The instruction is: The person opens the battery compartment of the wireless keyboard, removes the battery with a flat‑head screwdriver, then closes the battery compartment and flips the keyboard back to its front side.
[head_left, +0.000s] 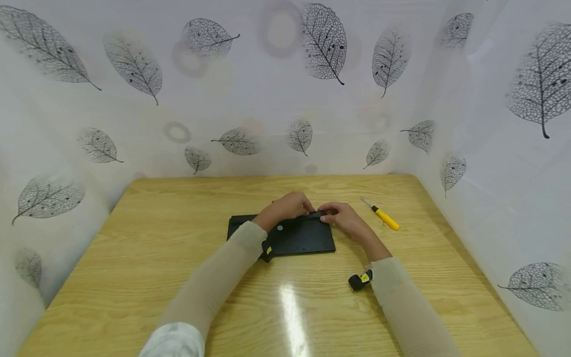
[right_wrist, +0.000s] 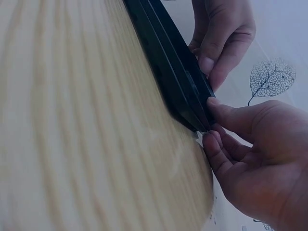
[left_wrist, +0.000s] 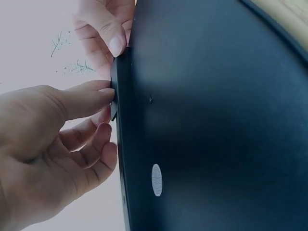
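Note:
A flat black keyboard-shaped slab [head_left: 303, 238] lies on the table, its smooth face up with a small silver oval label [left_wrist: 157, 180]. Along its far edge, my left hand [head_left: 290, 206] pinches a thin black flap [left_wrist: 114, 96] between thumb and fingers. My right hand [head_left: 343, 216] grips the same edge near the far right corner, thumb on the upper side and fingers beneath. Both hands' fingertips are close together there. In the right wrist view, the slab's raised ridge [right_wrist: 163, 53] shows side-on.
A yellow-handled screwdriver [head_left: 385, 218] lies to the right of the slab. The wooden table [head_left: 134, 258] is bordered by white leaf-print curtains [head_left: 276, 99] at the back and both sides. A black wrist camera [head_left: 360, 280] is strapped by the right sleeve.

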The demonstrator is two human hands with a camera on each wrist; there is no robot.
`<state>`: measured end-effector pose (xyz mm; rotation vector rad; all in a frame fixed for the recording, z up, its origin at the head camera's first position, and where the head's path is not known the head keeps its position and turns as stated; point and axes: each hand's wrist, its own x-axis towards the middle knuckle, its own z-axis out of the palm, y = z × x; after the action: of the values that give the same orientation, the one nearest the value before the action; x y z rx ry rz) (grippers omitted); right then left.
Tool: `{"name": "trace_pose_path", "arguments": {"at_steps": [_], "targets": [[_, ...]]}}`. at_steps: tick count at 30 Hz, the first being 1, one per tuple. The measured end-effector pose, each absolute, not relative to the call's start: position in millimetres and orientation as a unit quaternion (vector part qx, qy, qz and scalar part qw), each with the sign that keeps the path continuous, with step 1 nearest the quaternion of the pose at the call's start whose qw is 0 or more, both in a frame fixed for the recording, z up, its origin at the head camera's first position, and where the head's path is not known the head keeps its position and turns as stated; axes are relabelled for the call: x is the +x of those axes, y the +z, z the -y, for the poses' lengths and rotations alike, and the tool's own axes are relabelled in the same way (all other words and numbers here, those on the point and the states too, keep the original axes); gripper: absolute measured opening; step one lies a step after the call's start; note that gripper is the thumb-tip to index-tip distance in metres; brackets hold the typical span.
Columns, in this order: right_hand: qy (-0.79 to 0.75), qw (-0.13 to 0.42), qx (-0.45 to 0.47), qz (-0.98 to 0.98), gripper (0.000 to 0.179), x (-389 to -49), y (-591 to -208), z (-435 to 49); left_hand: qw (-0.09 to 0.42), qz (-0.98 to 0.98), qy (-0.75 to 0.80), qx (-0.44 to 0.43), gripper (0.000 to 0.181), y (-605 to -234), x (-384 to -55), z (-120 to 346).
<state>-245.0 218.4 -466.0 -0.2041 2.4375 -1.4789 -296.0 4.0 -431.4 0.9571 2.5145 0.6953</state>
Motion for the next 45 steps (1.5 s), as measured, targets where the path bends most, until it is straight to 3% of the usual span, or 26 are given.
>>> {"name": "trace_pose_path", "arguments": {"at_steps": [13,30,45], "targets": [[-0.514,0.154,-0.069,-0.841,0.035,-244.8,-465.9,-219.8,0.174,-0.890,0.314,0.283,0.016,-438.9,-291.0,2.4],[-0.508,0.141,-0.078,-0.846,0.033,-244.5,-466.8,-218.9,0.191,-0.873,0.291,0.342,0.021,-440.6,-295.1,3.0],[-0.513,0.147,-0.073,-0.842,0.034,-247.1,-467.8,-220.3,0.206,-0.855,0.351,0.321,0.026,-448.0,-298.0,20.7]]}}
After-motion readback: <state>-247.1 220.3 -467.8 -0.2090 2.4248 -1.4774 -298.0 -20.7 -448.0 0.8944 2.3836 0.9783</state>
